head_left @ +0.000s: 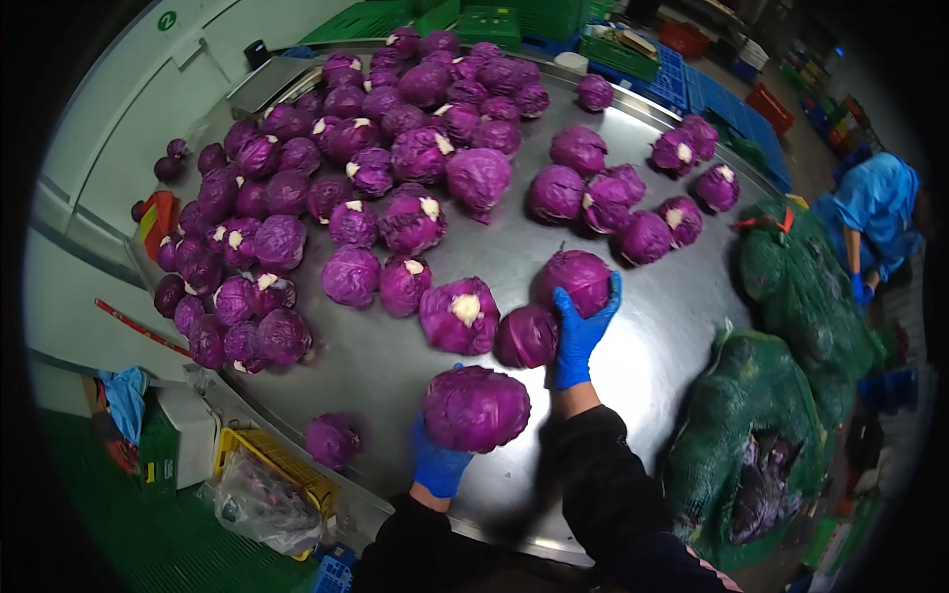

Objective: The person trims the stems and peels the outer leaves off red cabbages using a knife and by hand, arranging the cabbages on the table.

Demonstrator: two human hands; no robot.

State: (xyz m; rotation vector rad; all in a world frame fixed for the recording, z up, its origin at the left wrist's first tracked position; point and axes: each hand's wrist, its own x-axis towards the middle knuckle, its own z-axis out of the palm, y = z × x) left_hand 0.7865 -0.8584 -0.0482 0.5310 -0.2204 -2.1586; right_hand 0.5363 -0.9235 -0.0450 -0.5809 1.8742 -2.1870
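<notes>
Left grip [440, 463]: 1 held cabbage [476, 408]. Right grip [585, 334]: 1 touched cabbage [575, 280]. Left of left grip: 1 stray cabbage [332, 440], 1 yellow crate [314, 482]. Beyond both: heap [403, 121], dozens, uncountable from here. Right of right grip: 2 mesh sacks [732, 395], 1 co-worker [875, 198].

A green round sign [166, 20] on the pale wall [111, 104] reads "2".

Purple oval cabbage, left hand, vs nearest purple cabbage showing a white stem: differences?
The purple oval cabbage is held in the blue-gloved left hand; the purple white-stemmed cabbage rests on the steel table. The oval cabbage shows no stem end; the white-stemmed one's faces the camera. Both are purple.
</notes>
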